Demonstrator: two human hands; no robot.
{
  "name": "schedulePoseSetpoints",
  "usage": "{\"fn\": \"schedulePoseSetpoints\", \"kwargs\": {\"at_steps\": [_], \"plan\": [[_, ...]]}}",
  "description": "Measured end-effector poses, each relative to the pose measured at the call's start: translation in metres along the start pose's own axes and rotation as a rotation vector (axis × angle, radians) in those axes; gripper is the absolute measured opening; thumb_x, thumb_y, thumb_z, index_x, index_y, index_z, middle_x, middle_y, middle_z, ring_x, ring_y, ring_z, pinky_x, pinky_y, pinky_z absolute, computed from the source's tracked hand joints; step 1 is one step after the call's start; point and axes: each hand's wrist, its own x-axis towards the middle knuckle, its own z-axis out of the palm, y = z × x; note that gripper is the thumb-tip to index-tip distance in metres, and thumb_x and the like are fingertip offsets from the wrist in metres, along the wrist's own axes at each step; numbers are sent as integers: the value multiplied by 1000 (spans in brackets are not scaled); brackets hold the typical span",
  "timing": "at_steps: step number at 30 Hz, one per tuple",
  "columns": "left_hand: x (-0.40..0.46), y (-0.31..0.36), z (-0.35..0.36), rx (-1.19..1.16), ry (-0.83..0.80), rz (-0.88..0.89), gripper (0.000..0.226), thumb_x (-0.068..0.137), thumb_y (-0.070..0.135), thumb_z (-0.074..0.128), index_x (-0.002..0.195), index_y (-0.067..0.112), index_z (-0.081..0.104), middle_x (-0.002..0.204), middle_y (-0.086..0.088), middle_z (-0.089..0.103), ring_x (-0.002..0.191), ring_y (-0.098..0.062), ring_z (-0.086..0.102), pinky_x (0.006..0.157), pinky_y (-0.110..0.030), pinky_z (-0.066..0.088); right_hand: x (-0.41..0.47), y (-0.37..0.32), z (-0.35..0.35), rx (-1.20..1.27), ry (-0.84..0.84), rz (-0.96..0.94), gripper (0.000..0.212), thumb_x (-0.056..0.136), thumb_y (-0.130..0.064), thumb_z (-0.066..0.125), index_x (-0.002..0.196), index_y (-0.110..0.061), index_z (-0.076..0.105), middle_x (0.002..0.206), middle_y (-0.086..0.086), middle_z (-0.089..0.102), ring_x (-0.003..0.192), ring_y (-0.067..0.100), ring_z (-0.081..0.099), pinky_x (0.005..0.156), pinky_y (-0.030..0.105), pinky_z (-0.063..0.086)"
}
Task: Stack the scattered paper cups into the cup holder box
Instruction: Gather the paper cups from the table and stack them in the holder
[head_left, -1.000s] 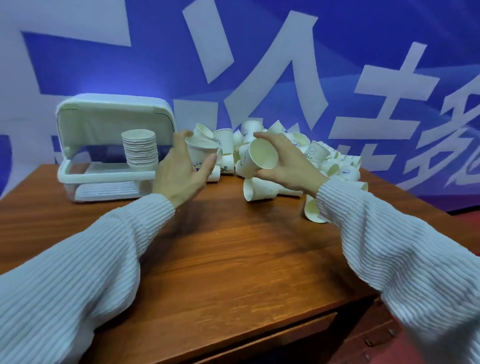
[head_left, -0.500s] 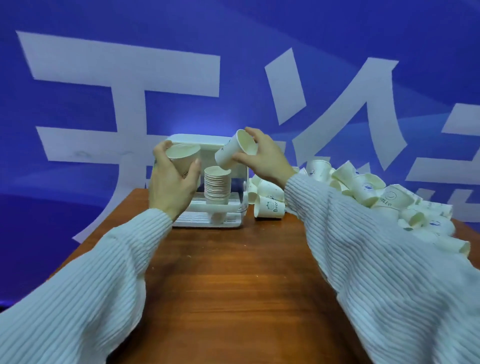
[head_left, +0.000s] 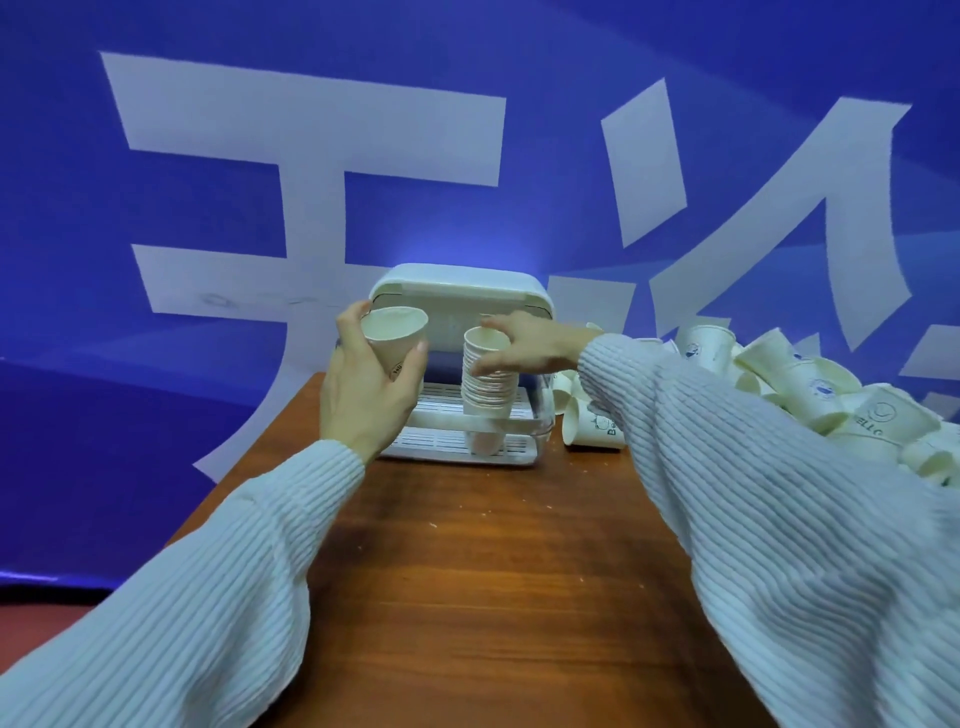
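Lowered from mid-air, the right hand (head_left: 524, 343) gripped its cup (head_left: 485, 343) atop the stack (head_left: 488, 389) in the cup holder box (head_left: 462, 291), frame center; seating it squarely looked wise. Left hand (head_left: 363, 395) held 1 cup (head_left: 396, 338).

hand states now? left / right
Left hand: holds a single paper cup.
Right hand: fingers grip the top cup of the stack.

Even, cool indoor light; a pale bluish glow sits on the backdrop (head_left: 467, 249) just above the left hand (head_left: 363, 384). Shadows are faint. Wide-angle bending curves the edges; sleeves nearest the camera look soft.
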Motion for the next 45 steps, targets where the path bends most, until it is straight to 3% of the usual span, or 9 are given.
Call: {"fn": "schedulePoseSetpoints", "kwargs": {"at_steps": [3,8,13,19,28,36,40,43,45], "plan": [[1,-1,3,2,-3,1,66,92,51,66,143,31,28,132,-1,56,117,-25,57,96,-50,53,0,5,19,-1,-57,-10,118,79,-64,77,166,-24,7,171,6,8,155,29,23,125,46,26],[17,11,11,-52,-5,7,70,90,47,71,146,28,33,136,1,55,122,-21,53,101,-43,48,-8,13,28,161,45,-87,119,82,-53,81,166,-25,2,174,3,5,159,19,8,128,41,15],[48,35,29,-95,17,72,79,88,43,77,151,15,37,146,-3,51,131,-22,48,108,-37,42,-32,20,32,374,262,-117,108,86,-50,77,165,-35,4,171,-2,19,151,17,31,122,36,30],[57,50,65,-69,-109,138,78,90,40,77,152,13,38,151,-4,48,138,-21,44,116,-33,34,-62,33,24,448,321,-99,93,96,-44,70,165,-34,8,167,-1,31,152,8,29,112,23,25],[43,41,93,243,-355,54,72,90,54,64,147,14,47,144,-13,54,132,-30,53,108,-42,41,-86,61,29,376,344,-50,87,96,-50,66,163,-44,11,156,-5,47,144,10,42,112,34,38],[35,30,89,434,-447,63,79,91,68,50,151,17,40,153,-8,48,134,-31,52,104,-48,45,-99,79,36,344,371,34,84,97,-49,65,163,-37,14,150,0,53,138,16,48,107,35,42],[28,40,85,567,-388,170,85,91,71,49,157,20,32,168,-8,24,155,-29,18,120,-55,21,-129,86,30,340,365,84,80,96,-46,65,161,-39,20,150,0,52,124,20,61,104,36,47],[0,67,97,376,-215,387,67,91,51,61,147,16,46,156,-9,42,148,-32,30,117,-55,28,-165,107,22,345,381,158,69,94,-47,66,155,-35,38,148,-3,55,128,11,57,109,40,48],[-27,91,116,273,-296,481,65,89,51,56,142,14,50,149,-10,50,139,-33,42,110,-56,39,-199,126,19,321,371,215,62,94,-44,67,150,-28,48,148,-4,56,134,9,53,113,38,45]]}}
